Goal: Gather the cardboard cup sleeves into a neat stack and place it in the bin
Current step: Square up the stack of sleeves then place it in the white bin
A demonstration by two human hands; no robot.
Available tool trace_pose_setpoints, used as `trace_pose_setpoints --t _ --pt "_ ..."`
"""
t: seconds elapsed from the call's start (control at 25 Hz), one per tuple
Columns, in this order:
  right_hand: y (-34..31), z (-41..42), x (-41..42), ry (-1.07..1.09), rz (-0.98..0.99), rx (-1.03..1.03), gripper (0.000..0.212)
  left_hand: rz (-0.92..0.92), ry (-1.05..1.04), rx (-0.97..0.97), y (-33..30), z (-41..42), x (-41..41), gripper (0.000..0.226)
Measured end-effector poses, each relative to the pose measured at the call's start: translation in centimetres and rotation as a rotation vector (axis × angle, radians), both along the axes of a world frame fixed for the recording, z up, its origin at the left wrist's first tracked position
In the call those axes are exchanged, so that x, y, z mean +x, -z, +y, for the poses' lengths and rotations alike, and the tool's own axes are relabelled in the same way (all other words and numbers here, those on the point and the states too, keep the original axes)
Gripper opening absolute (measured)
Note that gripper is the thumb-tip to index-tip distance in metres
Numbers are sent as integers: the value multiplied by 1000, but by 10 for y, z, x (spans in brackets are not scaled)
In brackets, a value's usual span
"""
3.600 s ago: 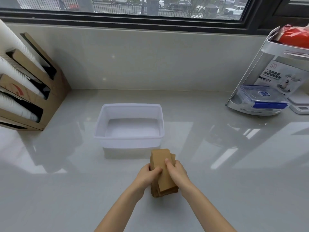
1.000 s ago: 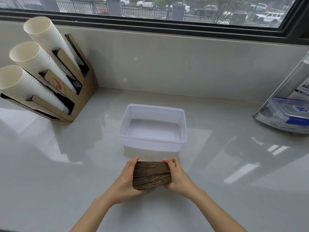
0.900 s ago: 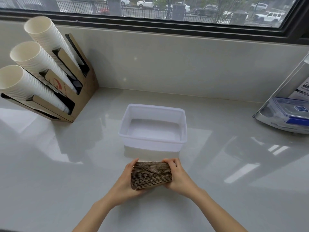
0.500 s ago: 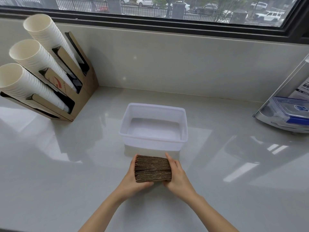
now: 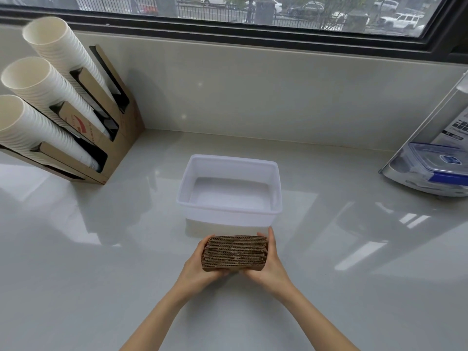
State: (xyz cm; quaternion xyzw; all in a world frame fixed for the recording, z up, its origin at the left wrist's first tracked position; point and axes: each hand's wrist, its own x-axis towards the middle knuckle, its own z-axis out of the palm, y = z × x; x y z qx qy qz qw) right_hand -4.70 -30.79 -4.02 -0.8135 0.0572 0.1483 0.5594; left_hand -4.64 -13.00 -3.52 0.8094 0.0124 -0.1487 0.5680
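Observation:
A squared stack of brown corrugated cardboard cup sleeves (image 5: 234,253) stands on edge, its corrugated edges facing up, just in front of the bin. My left hand (image 5: 200,268) presses its left end and my right hand (image 5: 268,266) presses its right end, so both hands hold it together. The white translucent plastic bin (image 5: 229,211) sits directly behind the stack on the pale counter, with nothing inside. The stack's far edge is close to the bin's front wall.
A cardboard dispenser (image 5: 119,138) with three tilted columns of white paper cups (image 5: 38,84) stands at the back left. A metal rack holding a lidded plastic box (image 5: 435,163) is at the right edge. A wall and window run behind.
The sleeves, lying flat earlier, now stand on edge between my hands. In the last second the stack has been squared up and lifted slightly closer to the bin.

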Motion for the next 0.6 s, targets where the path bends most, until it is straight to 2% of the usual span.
trace_pose_setpoints --t 0.32,0.52,0.6 --pt "8 -7 -4 40 -35 -20 84 -100 -32 -52 -7 -13 2 65" --pt "2 -15 -1 34 -74 -65 88 -185 10 -5 -8 -13 9 69" --pt "2 -16 -2 -28 -67 -129 99 -184 36 40 -6 -12 7 84"
